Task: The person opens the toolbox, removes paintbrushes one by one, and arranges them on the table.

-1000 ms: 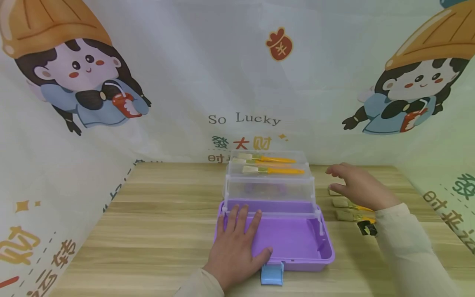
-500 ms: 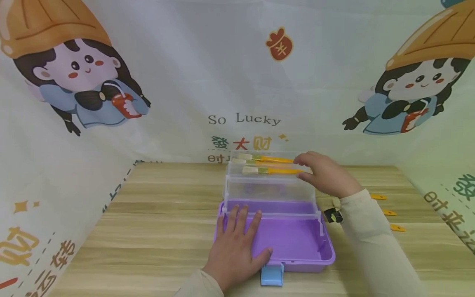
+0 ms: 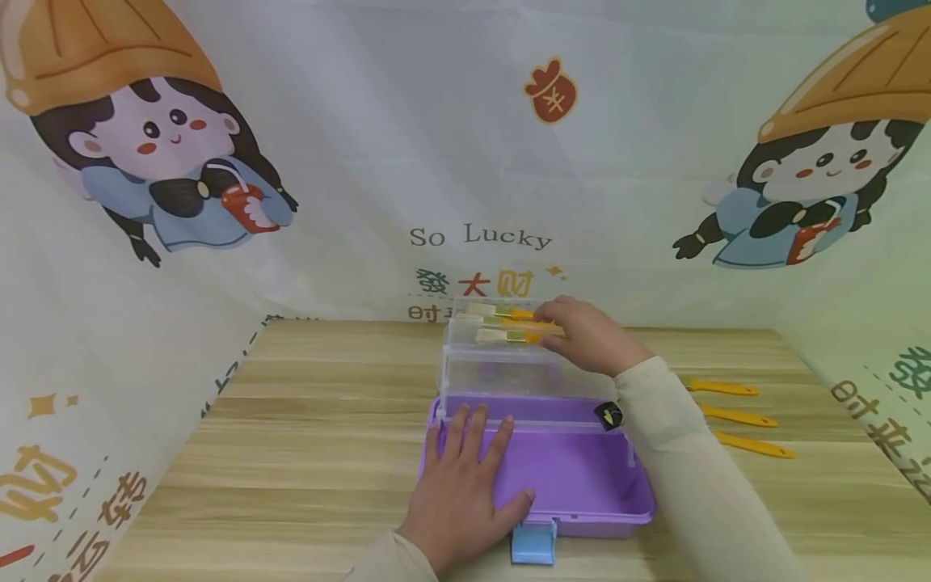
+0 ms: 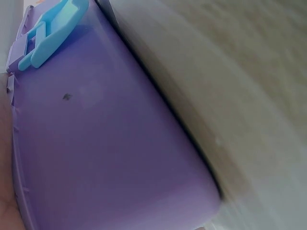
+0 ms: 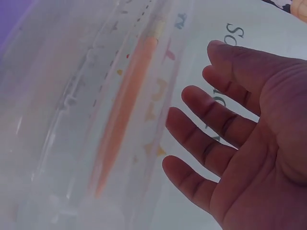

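Straight to the right grip [image 3: 592, 335], up toward one o'clock from the middle of the purple box [image 3: 563, 469]: released, going by the right wrist view, with parted, lightly bent fingers and nothing seen clasped. Poised at the handle ends of three tray brushes [image 3: 502, 335]; hovering or just touching, cannot tell. Across to the left grip [image 3: 465, 489], at eight o'clock on the box: released too, with fingers spread straight over the inside and palm across the near rim. Probably pressing down to steady everything, a sensible choice with a clear upper tier [image 3: 473, 376] raised toward twelve o'clock. Up on that tier now: lying side by side, with bristles to nine o'clock and handles to three, turned handily, it seems, for a reach from the right. Over to two or three o'clock, down on the counter [image 3: 327, 444]: three loose brushes [image 3: 745, 418], with handles to three and bristle heads hidden under the right sleeve [image 3: 676, 420]. Spaced in a row, perhaps for easy separating. Down at six: a blue latch [image 3: 533, 543], hanging unfastened, presumably to leave the tier free.
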Action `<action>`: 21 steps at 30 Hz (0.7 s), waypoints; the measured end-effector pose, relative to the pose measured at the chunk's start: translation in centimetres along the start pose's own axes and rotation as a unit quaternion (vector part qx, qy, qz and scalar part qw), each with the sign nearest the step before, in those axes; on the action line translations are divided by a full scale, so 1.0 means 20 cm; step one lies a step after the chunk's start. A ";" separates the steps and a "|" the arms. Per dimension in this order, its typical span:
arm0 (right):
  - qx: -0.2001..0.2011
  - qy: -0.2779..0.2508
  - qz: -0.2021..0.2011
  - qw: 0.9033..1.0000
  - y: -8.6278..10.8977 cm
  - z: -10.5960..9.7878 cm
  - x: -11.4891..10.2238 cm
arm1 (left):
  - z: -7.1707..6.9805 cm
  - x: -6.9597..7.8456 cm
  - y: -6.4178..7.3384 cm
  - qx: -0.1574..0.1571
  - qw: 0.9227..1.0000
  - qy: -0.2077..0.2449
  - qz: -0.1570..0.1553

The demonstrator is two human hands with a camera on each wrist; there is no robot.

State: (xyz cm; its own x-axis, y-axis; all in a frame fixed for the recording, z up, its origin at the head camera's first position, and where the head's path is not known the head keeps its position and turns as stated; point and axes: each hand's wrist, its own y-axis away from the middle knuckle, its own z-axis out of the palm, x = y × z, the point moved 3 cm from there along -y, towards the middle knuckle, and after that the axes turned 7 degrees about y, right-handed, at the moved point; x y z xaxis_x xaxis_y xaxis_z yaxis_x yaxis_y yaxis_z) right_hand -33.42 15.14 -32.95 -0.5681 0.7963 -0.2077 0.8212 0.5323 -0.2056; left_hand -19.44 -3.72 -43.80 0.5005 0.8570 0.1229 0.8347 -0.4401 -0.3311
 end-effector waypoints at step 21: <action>-0.008 -0.021 0.007 1.000 -0.09 0.06 -0.02 | 0.01 0.00 0.00 0.014 1.000 0.001 0.005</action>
State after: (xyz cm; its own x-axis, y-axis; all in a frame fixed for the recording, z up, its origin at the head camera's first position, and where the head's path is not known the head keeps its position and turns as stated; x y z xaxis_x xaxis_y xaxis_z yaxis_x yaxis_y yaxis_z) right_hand -34.80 13.59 -33.59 -0.5574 0.7912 -0.2514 0.8301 0.5256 -0.1864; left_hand -19.48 -3.73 -43.90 0.5099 0.8517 0.1211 0.8228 -0.4417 -0.3577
